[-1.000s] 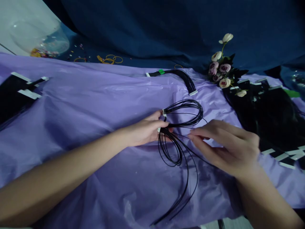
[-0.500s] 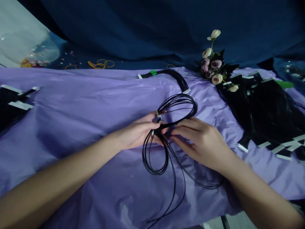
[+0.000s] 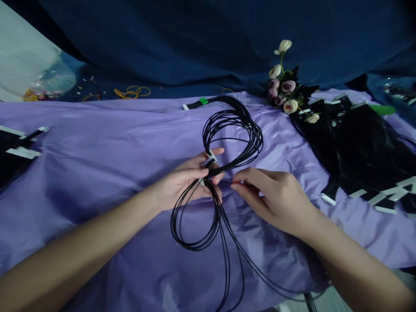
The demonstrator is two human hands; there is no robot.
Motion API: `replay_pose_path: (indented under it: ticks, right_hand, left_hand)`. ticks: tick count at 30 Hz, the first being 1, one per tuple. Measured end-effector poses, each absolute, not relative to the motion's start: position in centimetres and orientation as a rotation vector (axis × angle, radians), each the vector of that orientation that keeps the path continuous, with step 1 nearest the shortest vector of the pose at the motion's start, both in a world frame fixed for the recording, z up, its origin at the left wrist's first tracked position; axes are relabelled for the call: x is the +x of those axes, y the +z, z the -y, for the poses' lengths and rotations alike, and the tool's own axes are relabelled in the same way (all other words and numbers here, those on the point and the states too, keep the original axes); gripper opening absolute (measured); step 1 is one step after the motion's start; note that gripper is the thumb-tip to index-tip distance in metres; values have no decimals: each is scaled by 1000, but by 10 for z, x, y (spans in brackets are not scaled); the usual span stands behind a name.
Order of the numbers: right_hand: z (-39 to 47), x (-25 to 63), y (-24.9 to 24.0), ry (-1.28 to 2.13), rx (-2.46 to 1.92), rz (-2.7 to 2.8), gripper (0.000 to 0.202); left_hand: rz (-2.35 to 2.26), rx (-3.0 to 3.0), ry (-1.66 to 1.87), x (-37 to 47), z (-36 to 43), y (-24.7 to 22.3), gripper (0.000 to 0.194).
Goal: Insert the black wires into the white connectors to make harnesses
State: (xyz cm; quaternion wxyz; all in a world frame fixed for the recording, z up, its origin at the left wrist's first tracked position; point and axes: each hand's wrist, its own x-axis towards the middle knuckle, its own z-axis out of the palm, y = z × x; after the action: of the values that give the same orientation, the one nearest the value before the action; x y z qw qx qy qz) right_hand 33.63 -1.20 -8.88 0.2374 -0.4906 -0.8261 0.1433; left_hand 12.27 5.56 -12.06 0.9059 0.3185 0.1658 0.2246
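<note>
My left hand is closed around the middle of a bundle of thin black cords, thumb on top. One large loop stands above the hand and a smaller one hangs below, with long loose strands trailing downward. Two white bands or tags show at the grip. To the right, my right hand pinches a single thin strand between thumb and forefinger and holds it out from the bundle. Behind the upper loop lies another black bundle with a white end and a green tag.
A purple cloth covers the table. Flat black pieces with white strips lie at right, others at left. Artificial flowers stand at the back, before a dark blue cloth. Yellow rubber bands and a clear bag lie back left.
The upper cord loop has opened wider and shifted up; the lower loop has swung left and grown. My right hand has drawn slightly away from the left, with a strand stretched between them.
</note>
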Motion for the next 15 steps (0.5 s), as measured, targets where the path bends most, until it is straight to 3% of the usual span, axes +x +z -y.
replay_pose_path:
  ticks: [7, 15]
  right_hand:
    - [17, 362, -60, 1031, -1245, 1752, 7]
    - [7, 385, -49, 1607, -767, 1309, 10]
  left_hand:
    - [-388, 577, 496, 123, -56, -115, 43]
    - [-366, 563, 547, 123, -59, -115, 36]
